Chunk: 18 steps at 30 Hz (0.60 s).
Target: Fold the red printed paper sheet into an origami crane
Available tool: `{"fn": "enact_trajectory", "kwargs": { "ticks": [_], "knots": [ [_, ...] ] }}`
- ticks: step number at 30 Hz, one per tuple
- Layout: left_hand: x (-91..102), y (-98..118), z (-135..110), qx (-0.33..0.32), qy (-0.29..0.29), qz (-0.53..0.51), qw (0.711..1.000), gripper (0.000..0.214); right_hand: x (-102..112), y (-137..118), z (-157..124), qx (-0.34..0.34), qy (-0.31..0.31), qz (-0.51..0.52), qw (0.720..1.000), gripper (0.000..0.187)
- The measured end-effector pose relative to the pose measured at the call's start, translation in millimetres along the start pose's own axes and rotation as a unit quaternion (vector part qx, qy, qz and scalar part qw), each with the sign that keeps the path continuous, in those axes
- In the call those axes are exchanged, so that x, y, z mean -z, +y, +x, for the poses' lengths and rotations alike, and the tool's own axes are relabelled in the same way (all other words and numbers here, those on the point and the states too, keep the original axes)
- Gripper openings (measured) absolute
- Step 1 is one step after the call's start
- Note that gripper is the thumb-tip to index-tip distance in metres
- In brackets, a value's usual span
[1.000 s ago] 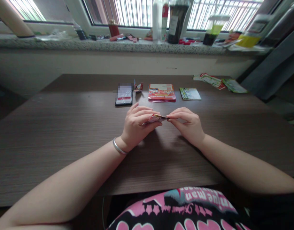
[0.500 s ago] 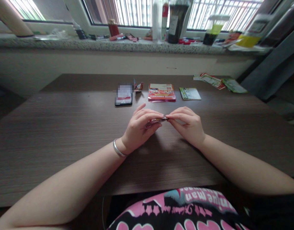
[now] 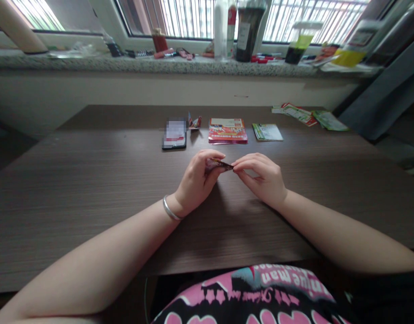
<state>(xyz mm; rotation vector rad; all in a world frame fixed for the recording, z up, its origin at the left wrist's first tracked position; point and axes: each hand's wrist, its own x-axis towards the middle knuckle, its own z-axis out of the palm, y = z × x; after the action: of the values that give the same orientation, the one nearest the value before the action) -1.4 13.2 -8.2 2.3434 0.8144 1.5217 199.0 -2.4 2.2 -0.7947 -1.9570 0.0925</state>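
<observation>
Both hands meet over the middle of the dark wooden table point(image 3: 92, 180). My left hand point(image 3: 196, 180), with a silver bracelet on its wrist, is closed round a small folded piece of red printed paper point(image 3: 218, 164). My right hand point(image 3: 261, 177) pinches the right tip of the same paper between thumb and fingers. Most of the paper is hidden inside the left fingers.
Behind the hands lie a phone point(image 3: 174, 133), a small folded paper figure point(image 3: 195, 122), a stack of red leaflets point(image 3: 227, 130) and a green-white leaflet point(image 3: 267, 132). More leaflets point(image 3: 308, 114) sit far right. The windowsill point(image 3: 159, 65) holds bottles and small items.
My left fingers have curled tighter round the paper, and the paper has tipped up slightly. Both hands have stayed over the same spot.
</observation>
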Motion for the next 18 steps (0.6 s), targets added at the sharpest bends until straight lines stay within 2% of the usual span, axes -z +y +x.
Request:
{"fn": "enact_trajectory", "kwargs": {
  "ticks": [3, 10, 18],
  "knots": [
    [-2.1, 1.1, 0.1, -0.004, 0.009, 0.009, 1.000, 0.024, -0.5, -1.9, 1.6, -0.007, 0.006, -0.005, 1.000, 0.008],
    [-2.1, 4.2, 0.8, -0.035, -0.011, 0.021, 0.999, 0.023, -2.2, -2.1, 3.3, -0.044, 0.018, -0.010, 0.999, 0.003],
    [2.4, 5.6, 3.7, -0.049, -0.020, -0.002, 0.999, 0.017, -0.3, -0.3, 3.1, -0.038, 0.004, 0.000, 0.999, 0.005]
  ]
}}
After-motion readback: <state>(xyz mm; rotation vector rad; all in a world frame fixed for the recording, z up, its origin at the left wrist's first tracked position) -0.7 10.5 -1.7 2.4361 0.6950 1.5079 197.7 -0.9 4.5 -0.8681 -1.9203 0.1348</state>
